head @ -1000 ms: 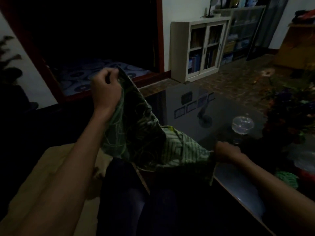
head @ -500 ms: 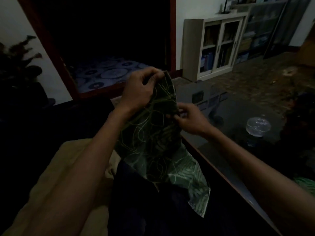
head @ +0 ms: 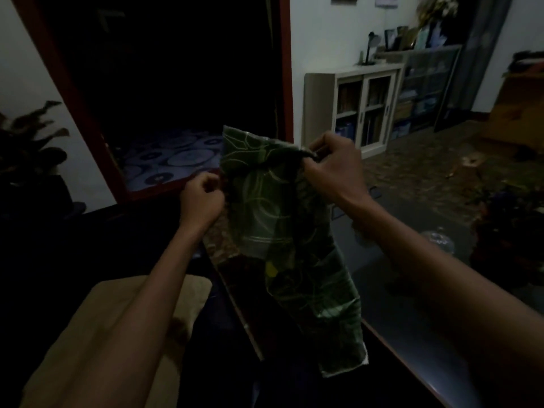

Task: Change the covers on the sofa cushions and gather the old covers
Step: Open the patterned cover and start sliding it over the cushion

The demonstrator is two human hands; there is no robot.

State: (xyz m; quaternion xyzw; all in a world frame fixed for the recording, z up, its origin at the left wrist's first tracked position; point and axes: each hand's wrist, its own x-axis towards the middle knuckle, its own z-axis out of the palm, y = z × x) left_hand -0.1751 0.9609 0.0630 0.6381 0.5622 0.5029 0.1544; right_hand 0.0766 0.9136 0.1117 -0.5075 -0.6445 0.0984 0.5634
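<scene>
Dim room; both hands now raised, left hand (head: 201, 198) and right hand (head: 331, 169) gripping green cover (head: 276, 231) top edge

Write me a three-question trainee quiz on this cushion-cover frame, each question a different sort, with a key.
1. True or false: both the left hand and the right hand have a grip on the green patterned cover.
2. Which hand holds the cover higher? A) left B) right
3. Fill in: the bare tan cushion lies under the person's ____ forearm.

Key: 1. true. 2. B. 3. left.
</scene>
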